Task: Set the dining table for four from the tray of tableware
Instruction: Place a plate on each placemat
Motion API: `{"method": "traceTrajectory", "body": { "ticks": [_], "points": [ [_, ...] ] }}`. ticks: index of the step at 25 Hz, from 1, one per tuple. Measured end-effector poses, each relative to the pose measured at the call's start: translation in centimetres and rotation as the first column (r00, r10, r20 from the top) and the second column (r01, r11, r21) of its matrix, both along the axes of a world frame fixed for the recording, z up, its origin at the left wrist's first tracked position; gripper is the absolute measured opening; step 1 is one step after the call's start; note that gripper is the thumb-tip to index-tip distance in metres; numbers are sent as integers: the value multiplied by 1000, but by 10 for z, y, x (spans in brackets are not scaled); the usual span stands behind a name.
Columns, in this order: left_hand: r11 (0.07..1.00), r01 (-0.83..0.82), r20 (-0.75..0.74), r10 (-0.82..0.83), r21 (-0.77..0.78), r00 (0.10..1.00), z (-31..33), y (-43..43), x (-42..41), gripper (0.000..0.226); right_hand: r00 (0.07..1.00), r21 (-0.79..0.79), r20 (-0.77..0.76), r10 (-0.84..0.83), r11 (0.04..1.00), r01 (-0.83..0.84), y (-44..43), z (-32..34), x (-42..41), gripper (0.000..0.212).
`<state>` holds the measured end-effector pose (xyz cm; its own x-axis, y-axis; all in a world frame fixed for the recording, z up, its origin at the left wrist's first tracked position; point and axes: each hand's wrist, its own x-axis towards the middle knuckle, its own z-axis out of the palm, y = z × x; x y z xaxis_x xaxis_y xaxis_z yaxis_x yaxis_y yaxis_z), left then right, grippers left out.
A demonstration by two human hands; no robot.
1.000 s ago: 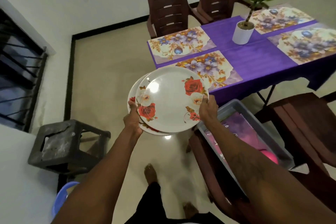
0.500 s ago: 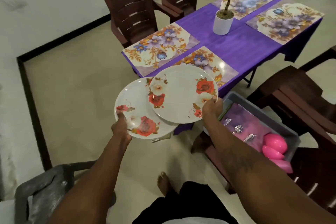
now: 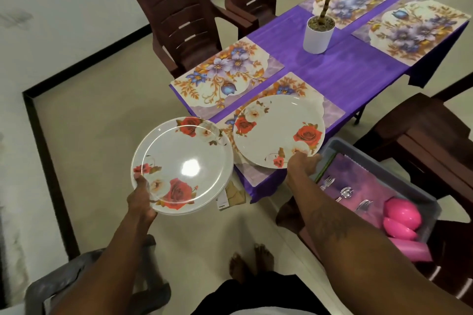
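Split from stack: plate [image 3: 279, 130] pinched in right hand [image 3: 302, 164] over 1 o'clock placemat [image 3: 330, 108] for setting; remaining plates [image 3: 179, 161] gripped in left hand [image 3: 140, 199].

Tattooed right forearm [image 3: 330, 222] — bare feet [image 3: 256, 261], black clothing [image 3: 245, 296].

On the counter [image 3: 345, 77]: four placemats [image 3: 225, 71], potted plant [image 3: 317, 33] in the middle. Behind it, two chairs [image 3: 184, 18]. Over the near placemat [image 3: 330, 110], one plate [image 3: 276, 133] in the right grip [image 3: 303, 163]. Left of that, plate stack [image 3: 181, 161] in the left grip [image 3: 140, 197]. Right, tray [image 3: 378, 158] with forks [image 3: 329, 181] and bowls [image 3: 401, 215] inside.
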<state>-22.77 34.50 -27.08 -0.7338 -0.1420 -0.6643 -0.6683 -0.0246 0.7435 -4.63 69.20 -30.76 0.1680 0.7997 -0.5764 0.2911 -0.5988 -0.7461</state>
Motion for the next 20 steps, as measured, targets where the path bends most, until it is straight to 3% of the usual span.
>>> {"method": "traceTrajectory", "body": {
  "ticks": [5, 8, 12, 17, 20],
  "points": [
    [995, 79, 23, -81, 57, 996, -19, 24, -13, 79, 967, -69, 169, 188, 981, -179, 3, -4, -3, 35],
    [989, 137, 40, -140, 57, 989, -22, 44, -17, 82, 965, -117, 194, 174, 981, -153, -3, -8, -1, 31],
    [973, 213, 47, -218, 83, 975, -45, 58, -46, 104, 951, -142, 240, 192, 977, -162, -18, -17, -2, 28],
    [958, 271, 61, -277, 94, 959, -41, 71, -81, 91, 915, -109, 325, 241, 970, -217, -41, -11, -16, 44],
    [930, 341, 79, -353, 135, 932, -59, 72, -117, 117, 933, -72, 320, 163, 986, -148, -61, -11, -29, 46]
  ]
}}
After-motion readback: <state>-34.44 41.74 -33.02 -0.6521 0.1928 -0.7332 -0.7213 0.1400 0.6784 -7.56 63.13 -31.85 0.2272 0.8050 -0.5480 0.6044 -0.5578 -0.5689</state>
